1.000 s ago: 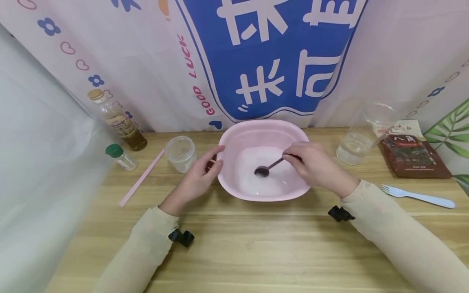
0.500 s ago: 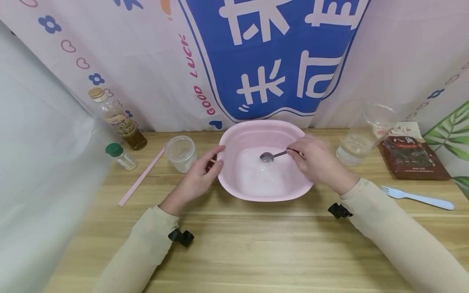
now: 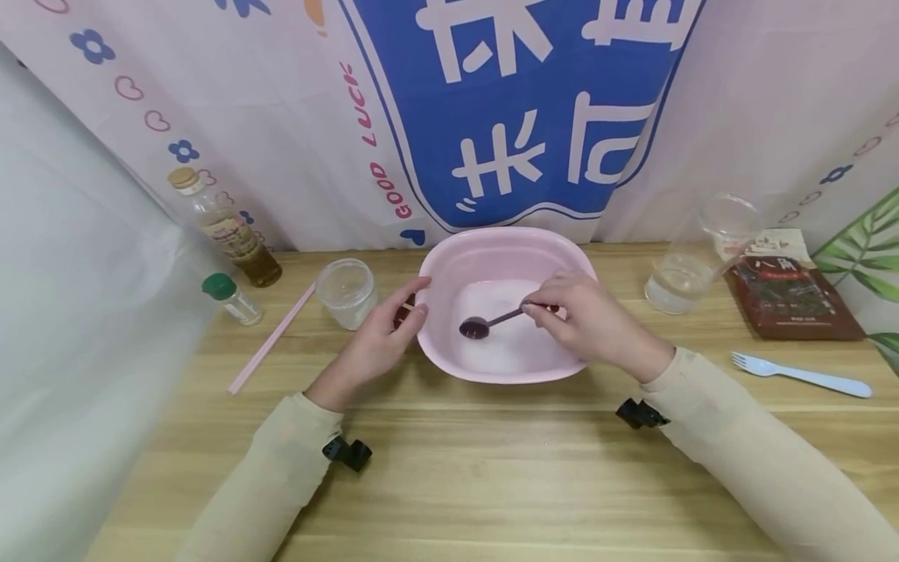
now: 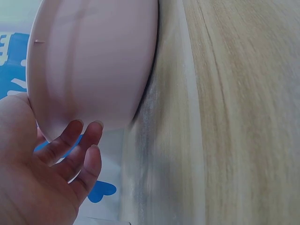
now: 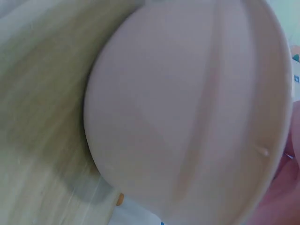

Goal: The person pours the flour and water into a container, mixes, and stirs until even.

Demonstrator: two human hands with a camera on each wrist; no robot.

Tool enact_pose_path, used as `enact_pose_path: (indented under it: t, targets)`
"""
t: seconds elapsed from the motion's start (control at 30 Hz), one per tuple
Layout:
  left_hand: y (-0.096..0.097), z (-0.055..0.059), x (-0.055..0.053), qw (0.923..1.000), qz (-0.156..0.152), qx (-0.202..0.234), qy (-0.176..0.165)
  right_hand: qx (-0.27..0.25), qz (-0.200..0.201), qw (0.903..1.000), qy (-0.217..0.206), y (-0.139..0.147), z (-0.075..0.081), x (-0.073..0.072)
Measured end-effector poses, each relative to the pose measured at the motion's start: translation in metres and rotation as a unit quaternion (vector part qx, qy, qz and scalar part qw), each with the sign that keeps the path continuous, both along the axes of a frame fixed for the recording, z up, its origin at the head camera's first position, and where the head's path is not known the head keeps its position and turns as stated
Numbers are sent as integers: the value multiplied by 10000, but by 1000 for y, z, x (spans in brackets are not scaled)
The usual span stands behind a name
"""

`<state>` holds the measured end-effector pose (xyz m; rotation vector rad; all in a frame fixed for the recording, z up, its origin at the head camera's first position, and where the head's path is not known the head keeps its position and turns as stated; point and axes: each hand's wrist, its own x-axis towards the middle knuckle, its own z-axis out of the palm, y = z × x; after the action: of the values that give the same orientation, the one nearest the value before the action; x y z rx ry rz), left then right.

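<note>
A pink plastic basin (image 3: 506, 377) stands on the wooden table with whitish contents (image 3: 509, 336) that look wet and shiny. My left hand (image 3: 375, 343) grips the basin's left rim; in the left wrist view its fingers (image 4: 70, 161) curl under the rim at the outer wall. In my right hand (image 3: 583, 316), the handle of a dark spoon (image 3: 474, 329) is pinched between thumb and fingers. The spoon's round bowl lies inside the basin, left of centre, over or in the contents. The right wrist view mostly shows the basin's outer wall (image 5: 164, 103).
Left of the basin are a clear jar (image 3: 347, 295), pink chopsticks (image 3: 272, 337), a green-capped shaker (image 3: 232, 299) and an oil bottle (image 3: 226, 230). To the right stand a clear pitcher (image 3: 681, 277) with liquid, a brown packet (image 3: 794, 300) and a light blue fork (image 3: 801, 375).
The right hand has swept the spoon back, then left and nearer, within the basin. Its bowl is now further left. The left hand has stayed on the rim.
</note>
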<state>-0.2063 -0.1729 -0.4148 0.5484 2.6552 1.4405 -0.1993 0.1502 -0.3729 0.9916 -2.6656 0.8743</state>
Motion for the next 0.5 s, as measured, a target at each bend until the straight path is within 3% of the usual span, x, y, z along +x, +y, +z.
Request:
enact_pose_path:
  t: [0.13, 0.33, 0.5]
  targets:
    - [0, 1, -1, 10000, -4, -9, -26, 251, -39, 9994, 244, -5, -4, 0]
    - [0, 1, -1, 10000, 4, -1, -67, 432, -853, 9949, 334, -5, -3, -2]
    - [0, 0, -1, 9999, 33, -58, -84, 606, -1274, 9894, 357, 3, 2, -4]
